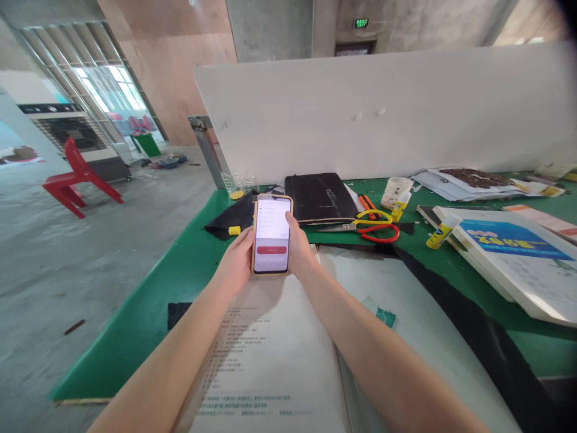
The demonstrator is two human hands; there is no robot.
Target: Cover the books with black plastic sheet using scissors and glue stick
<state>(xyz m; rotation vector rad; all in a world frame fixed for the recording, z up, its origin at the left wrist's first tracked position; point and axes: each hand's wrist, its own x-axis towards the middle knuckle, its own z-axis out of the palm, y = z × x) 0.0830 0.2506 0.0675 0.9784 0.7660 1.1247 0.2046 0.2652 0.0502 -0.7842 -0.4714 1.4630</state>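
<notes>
Two sides of one phone [271, 234], both clamped.
My left grip [238, 258] and right grip [298, 240] hold it over the far part of an open book [288, 343] on the green counter [148, 300]; its top hides a corner of a black notebook [320, 198]. Near that lie scissors [355, 226], with a glue stick [400, 206] beside their handles and a blue-and-white book [536, 270] farther right; a white board [351, 120] walls off the far side.

Open book [274, 367] on green table [144, 319]
</notes>
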